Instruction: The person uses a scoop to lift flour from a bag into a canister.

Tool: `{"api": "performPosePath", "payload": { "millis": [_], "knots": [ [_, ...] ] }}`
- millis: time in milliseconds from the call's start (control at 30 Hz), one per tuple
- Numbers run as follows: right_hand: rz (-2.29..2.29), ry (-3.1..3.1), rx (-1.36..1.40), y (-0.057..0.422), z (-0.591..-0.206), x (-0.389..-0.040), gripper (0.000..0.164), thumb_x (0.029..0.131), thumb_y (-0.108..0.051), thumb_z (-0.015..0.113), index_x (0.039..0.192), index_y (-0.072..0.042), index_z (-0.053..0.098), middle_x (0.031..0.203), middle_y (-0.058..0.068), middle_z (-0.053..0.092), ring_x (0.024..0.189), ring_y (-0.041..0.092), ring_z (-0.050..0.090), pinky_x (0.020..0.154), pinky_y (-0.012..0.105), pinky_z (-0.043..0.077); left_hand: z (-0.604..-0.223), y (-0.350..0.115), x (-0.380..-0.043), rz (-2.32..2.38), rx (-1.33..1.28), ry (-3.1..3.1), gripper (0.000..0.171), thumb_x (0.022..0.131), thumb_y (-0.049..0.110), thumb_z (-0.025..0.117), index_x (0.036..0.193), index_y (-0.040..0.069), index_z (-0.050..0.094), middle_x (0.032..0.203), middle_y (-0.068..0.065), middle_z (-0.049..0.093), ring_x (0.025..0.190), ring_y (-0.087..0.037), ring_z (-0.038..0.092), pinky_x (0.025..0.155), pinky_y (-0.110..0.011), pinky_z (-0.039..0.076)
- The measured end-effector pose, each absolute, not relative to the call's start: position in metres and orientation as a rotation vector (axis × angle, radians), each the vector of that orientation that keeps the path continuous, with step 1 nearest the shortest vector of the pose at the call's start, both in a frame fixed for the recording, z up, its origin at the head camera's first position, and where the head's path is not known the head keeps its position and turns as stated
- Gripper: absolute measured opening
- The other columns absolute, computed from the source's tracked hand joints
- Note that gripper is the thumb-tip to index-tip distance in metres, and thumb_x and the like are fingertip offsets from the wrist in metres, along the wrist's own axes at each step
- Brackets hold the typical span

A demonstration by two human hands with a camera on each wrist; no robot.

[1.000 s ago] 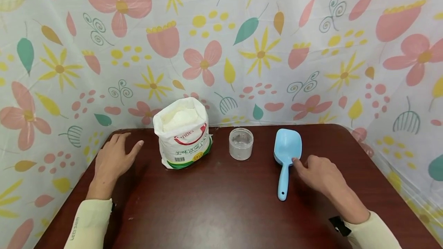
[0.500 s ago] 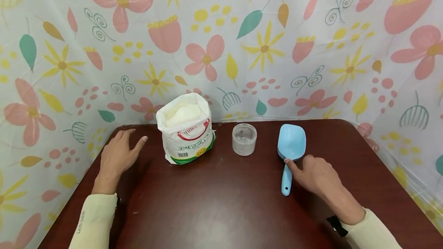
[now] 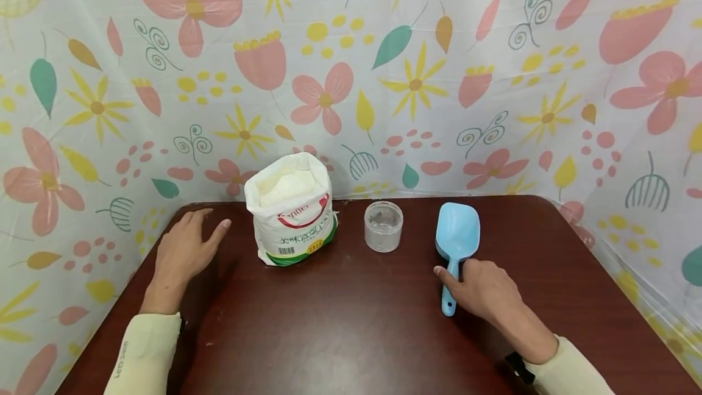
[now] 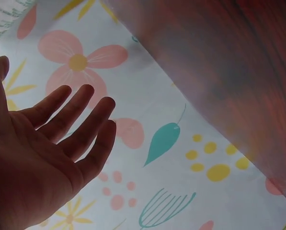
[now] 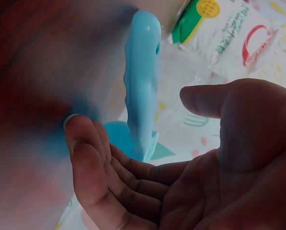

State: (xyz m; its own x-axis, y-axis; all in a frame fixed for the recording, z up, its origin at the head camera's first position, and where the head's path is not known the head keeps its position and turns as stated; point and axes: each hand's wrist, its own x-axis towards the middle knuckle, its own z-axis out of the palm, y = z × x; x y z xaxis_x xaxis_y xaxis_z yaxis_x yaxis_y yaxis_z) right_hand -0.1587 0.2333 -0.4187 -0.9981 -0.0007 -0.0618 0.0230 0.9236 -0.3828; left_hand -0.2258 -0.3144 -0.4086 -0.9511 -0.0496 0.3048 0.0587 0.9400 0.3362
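A light blue scoop (image 3: 458, 229) lies on the table at the right in the head view, bowl toward the wall and handle toward me. Around its handle stands my right hand (image 3: 488, 290), thumb on the left side and fingers on the right. In the right wrist view, the scoop handle (image 5: 143, 79) passes between thumb and curved fingers, with a gap to the thumb (image 5: 202, 99). My left hand (image 3: 185, 249) is at the table's left side, fingers spread and nothing in them. Nearest to it is an opened white bag (image 3: 298, 218) filled with white powder.
A small clear plastic jar (image 3: 382, 235) without a lid stands between the bag and the scoop. The dark wooden table (image 3: 307, 334) meets a flower-printed sheet (image 3: 351, 157) at its back and sides.
My right hand has slid from the scoop's bowl edge down to its handle, and its thumb now lies across to the handle's left. The left hand stays nearly still.
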Motion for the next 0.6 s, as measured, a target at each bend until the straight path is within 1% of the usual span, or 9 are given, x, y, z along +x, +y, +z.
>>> {"api": "performPosePath", "payload": {
  "millis": [200,300,467,600],
  "knots": [
    [-0.603,3.029,0.026,0.228,-0.425,-0.158,0.061,0.102,-0.057,0.062,0.061,-0.013,0.053,0.053,0.002,0.046,0.05,0.02,0.049,0.045,0.034,0.036,-0.406,-0.309,-0.224,-0.615,-0.028,-2.807,0.077,0.107,0.064,0.047,0.152,0.001,0.051,0.15,-0.027,0.053,0.132,-0.05,0.052,0.103,-0.071,0.043],
    [-0.597,3.033,0.019,0.227,-0.427,-0.159,0.06,0.102,-0.055,0.063,0.061,-0.013,0.052,0.053,0.002,0.046,0.049,0.02,0.049,0.045,0.034,0.036,-0.406,-0.307,-0.225,-0.769,-0.083,-2.808,0.073,0.109,0.06,0.046,0.154,0.003,0.048,0.148,-0.025,0.054,0.133,-0.046,0.053,0.105,-0.069,0.043],
    [-0.591,3.046,0.011,0.228,-0.428,-0.162,0.059,0.102,-0.053,0.062,0.06,-0.013,0.052,0.053,0.002,0.046,0.05,0.021,0.048,0.044,0.034,0.035,-0.408,-0.304,-0.229,-1.011,-0.185,-2.768,0.065,0.112,0.052,0.046,0.156,0.005,0.047,0.142,-0.021,0.059,0.128,-0.041,0.058,0.105,-0.063,0.046],
    [-0.601,3.032,0.012,0.227,-0.432,-0.161,0.058,0.102,-0.051,0.063,0.06,-0.013,0.051,0.053,0.003,0.047,0.049,0.021,0.049,0.044,0.034,0.036,-0.409,-0.304,-0.227,-1.19,-0.233,-2.755,0.061,0.114,0.047,0.045,0.16,0.008,0.042,0.148,-0.019,0.056,0.134,-0.041,0.055,0.109,-0.063,0.044]
  ]
}}
